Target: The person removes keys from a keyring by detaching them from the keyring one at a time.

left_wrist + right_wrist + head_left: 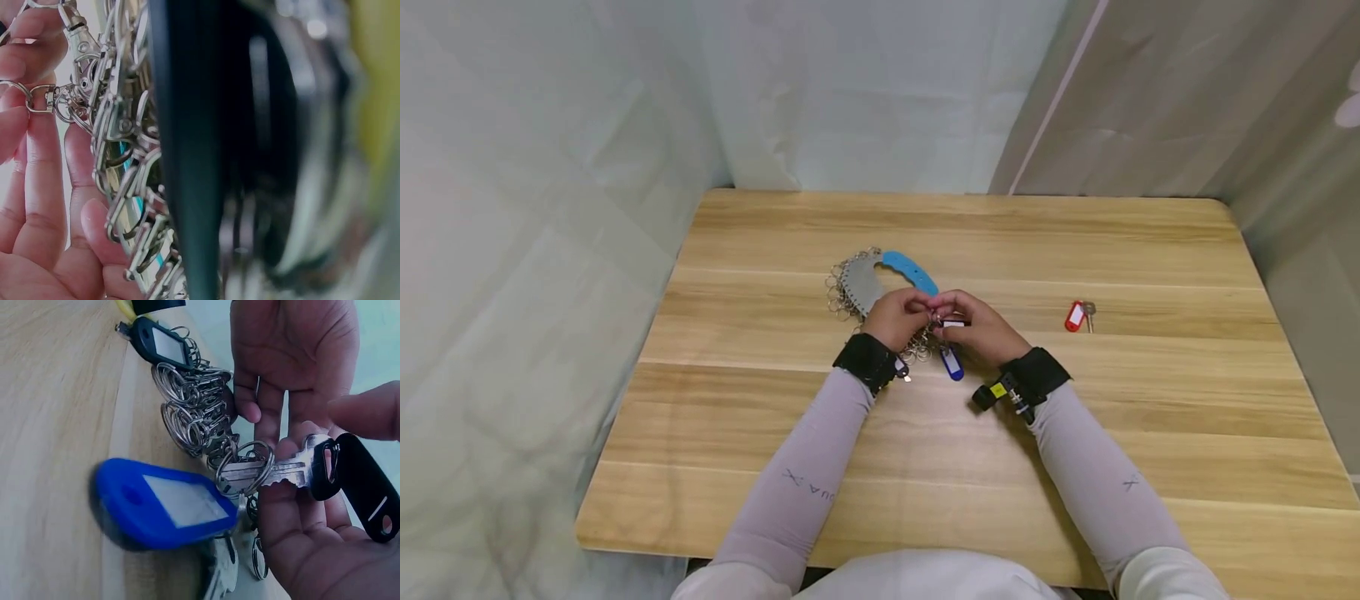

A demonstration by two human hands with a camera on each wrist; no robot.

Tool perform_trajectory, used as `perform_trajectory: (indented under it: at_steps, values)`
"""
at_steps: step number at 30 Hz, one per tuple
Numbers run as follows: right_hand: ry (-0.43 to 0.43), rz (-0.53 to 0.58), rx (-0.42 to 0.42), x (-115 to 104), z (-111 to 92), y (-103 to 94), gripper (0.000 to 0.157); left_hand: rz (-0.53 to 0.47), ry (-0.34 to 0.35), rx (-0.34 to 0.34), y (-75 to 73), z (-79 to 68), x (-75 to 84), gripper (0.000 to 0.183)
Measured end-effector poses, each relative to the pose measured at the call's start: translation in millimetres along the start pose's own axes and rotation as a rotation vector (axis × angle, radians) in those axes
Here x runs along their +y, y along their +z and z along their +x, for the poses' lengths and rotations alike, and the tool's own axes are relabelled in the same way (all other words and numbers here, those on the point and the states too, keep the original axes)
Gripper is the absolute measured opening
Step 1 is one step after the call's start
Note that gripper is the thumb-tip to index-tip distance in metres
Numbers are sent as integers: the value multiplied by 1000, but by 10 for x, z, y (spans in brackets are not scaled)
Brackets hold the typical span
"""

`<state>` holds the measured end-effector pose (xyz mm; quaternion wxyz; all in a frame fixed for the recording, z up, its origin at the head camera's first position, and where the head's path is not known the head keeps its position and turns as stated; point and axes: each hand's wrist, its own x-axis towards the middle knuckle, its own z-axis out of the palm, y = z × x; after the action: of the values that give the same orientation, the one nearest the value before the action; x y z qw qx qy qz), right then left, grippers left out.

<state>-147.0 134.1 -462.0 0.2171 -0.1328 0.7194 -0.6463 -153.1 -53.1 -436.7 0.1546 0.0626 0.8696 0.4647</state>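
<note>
Key (306,462) and black tag (372,487) are in the right hand (983,327). Its fingers curl in around the key, with only a small gap left for it between thumb and fingers. The tag hangs by the key's black top.

The left hand (897,318) pinches at a metal ring (272,464), its thumb and finger close together, while its other fingers stay loose. The ring lies over the key's blade; whether the blade goes through it, nobody can tell. The two hands almost meet.

They are right beside a gray plate (860,285) with a blue handle (910,270). Lots of shiny rings and clips (81,56) hang along the plate's edge. A blue tag (952,364) dangles just under the right hand. A dark tag (167,347) sits by the left wrist.

Well apart, to the right on the wooden table (760,425), lie a red tag (1074,317) and a small key (1090,317).
</note>
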Motion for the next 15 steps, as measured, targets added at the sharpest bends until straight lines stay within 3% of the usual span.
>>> perform_trajectory:
  at_steps: [5, 11, 15]
  values:
    - [-11, 10, -7, 2, -2, -15, 44, -3, -3, -4, 3, -3, 9, 21]
    - [-8, 156, -15, 36, -9, -40, 42, -36, -25, -2, 4, -23, 25, 21]
    - [10, 190, 13, 40, -17, -68, 39, -62, -30, -2, 9, -27, 33, 21]
